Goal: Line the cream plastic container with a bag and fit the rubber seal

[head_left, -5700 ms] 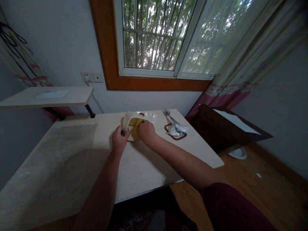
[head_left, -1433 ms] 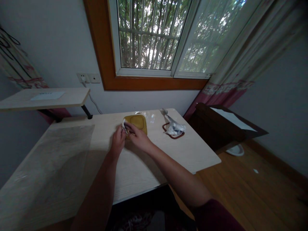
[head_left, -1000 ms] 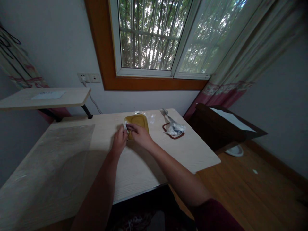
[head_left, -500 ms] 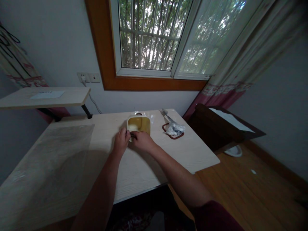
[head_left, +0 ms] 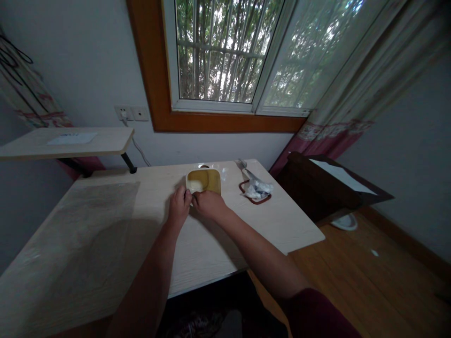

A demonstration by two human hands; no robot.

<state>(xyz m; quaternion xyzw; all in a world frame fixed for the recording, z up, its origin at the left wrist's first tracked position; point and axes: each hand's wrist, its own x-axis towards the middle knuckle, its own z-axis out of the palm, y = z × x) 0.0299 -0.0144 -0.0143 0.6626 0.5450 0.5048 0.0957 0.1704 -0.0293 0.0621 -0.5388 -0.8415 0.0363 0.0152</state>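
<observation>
I'm watching through the head camera, and both hands are working close together at one yellow container (head_left: 207, 176) near the back edge of the counter (head_left: 211, 253). Its opening is facing the camera, showing a pale patch inside; I'm not able to tell whether its base is resting flat or slightly lifted. The left hand (head_left: 179, 204) is closing around the near-left corner, holding the container steady. The right hand (head_left: 209, 204) is curling narrowly over the near rim, its fingertips meeting the left thumb; they are hiding whatever lies between them, so I cannot tell what it is pinching, if anything.

As for progress, I'm judging this as partway: the container is sitting open in the grip, so getting hold of it is done, while the handling at that corner is looking unfinished. Letting go and setting it down are both waiting, as I'm reading it. Off to the right, a crumpled clear bag (head_left: 258, 189) is lying over a reddish-brown loop (head_left: 260, 202), with a fork (head_left: 241, 164) pointing toward the wall; neither hand is touching these.
</observation>
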